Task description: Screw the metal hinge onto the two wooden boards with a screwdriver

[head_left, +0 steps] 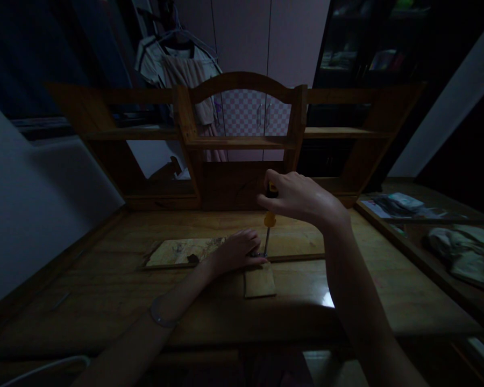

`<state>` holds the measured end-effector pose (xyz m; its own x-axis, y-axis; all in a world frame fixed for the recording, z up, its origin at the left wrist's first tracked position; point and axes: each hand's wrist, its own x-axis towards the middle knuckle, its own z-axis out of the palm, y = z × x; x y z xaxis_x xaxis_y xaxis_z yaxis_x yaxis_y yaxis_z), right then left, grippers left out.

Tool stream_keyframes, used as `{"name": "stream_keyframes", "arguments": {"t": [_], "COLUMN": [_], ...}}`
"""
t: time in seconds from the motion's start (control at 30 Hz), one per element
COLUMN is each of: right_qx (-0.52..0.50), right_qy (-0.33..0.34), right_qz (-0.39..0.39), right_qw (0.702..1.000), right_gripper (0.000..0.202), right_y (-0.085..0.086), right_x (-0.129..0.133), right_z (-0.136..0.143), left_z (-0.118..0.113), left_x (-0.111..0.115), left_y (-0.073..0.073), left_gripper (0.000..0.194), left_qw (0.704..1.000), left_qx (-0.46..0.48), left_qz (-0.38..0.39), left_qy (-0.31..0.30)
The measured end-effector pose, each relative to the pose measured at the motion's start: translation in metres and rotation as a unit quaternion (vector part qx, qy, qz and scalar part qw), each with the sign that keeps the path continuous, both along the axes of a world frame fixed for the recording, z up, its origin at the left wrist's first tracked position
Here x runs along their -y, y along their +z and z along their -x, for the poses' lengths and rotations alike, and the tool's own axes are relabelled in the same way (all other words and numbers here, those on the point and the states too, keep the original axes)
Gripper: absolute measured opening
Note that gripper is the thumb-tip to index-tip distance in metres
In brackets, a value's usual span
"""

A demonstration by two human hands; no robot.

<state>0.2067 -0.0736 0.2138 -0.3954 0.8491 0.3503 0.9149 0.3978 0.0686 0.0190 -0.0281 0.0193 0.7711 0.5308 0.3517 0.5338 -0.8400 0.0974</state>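
Observation:
My right hand (292, 196) is wrapped round the black-and-yellow handle of a screwdriver (270, 219). Its metal shaft points down, nearly upright, with the tip beside the fingers of my left hand (242, 250). Those left fingers press down at the tip, around a small metal part (260, 254) too dark to make out. Under them lies a long, thin wooden board (298, 245), its left end stained and rough. A small square wooden piece (260, 280) sits at the board's near edge, just below my left hand.
Everything rests on a wooden desk (116, 301) with a shelf unit (242, 142) along its back. At the right, a lower surface holds papers and a plastic packet (405, 201) and a crumpled cloth (468, 252). A white cable (48, 368) runs along the front left.

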Motion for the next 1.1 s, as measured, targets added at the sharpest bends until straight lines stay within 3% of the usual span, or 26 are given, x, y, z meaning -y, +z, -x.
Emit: {"name": "stream_keyframes", "arguments": {"t": [0.27, 0.57, 0.9, 1.1], "right_qx": [-0.047, 0.000, -0.055, -0.032], "right_qy": [0.071, 0.007, 0.094, 0.057], "right_qz": [0.026, -0.004, 0.030, 0.008], "right_qw": [0.996, 1.000, 0.994, 0.998], "right_gripper": [0.023, 0.036, 0.021, 0.024], "right_y": [-0.0021, 0.0010, -0.0028, -0.0014], "right_x": [-0.0038, 0.0000, -0.0032, 0.0005], "right_z": [0.0000, -0.0017, 0.0000, 0.0005], "left_z": [-0.0014, -0.0010, -0.0021, -0.0023], "left_x": [0.0041, 0.0010, 0.0059, 0.0060], "left_y": [0.0070, 0.0036, 0.0081, 0.0097], "left_gripper": [0.046, 0.044, 0.041, 0.042], "left_qw": [1.000, 1.000, 1.000, 1.000], "left_qx": [0.009, -0.006, 0.008, 0.000], "left_qz": [0.025, 0.010, 0.026, 0.016], "left_qy": [-0.001, 0.001, 0.002, 0.001]}}
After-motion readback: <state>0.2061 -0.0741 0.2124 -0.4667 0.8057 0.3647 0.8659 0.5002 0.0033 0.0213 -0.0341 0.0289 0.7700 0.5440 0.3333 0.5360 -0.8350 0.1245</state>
